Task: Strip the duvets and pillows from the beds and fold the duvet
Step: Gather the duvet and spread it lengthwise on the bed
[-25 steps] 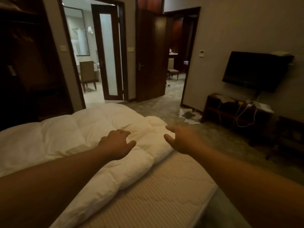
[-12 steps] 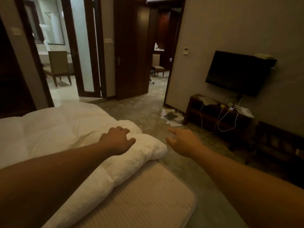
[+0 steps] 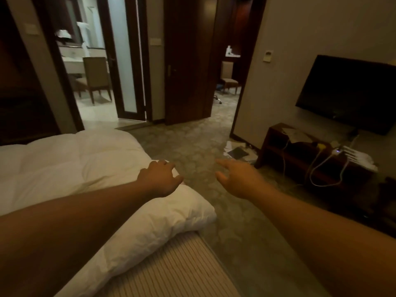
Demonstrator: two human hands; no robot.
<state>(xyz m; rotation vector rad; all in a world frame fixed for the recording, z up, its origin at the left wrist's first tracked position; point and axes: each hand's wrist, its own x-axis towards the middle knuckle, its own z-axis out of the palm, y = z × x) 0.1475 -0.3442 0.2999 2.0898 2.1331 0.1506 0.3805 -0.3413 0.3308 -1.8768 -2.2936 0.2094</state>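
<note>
My left hand (image 3: 159, 179) rests knuckles-up on the puffy white quilted duvet (image 3: 70, 168), fingers curled down into its far edge; whether the grip is actually clamped on the fabric I cannot tell, since the fingertips are hidden. The duvet lies bunched along the left part of the bed, its rolled corner just beside the bare beige ribbed mattress (image 3: 171, 269) that shows in front of it. My right hand (image 3: 237, 181) hangs over the patterned grey-green carpet (image 3: 192, 144), clear of the bed, fingers spread apart and holding nothing. Beyond it, a low dark wooden stand (image 3: 300, 161) carries white cables and papers beneath a black flat television (image 3: 349, 93) mounted on the wall. A few loose papers (image 3: 236, 152) lie on the floor by the doorway.
</note>
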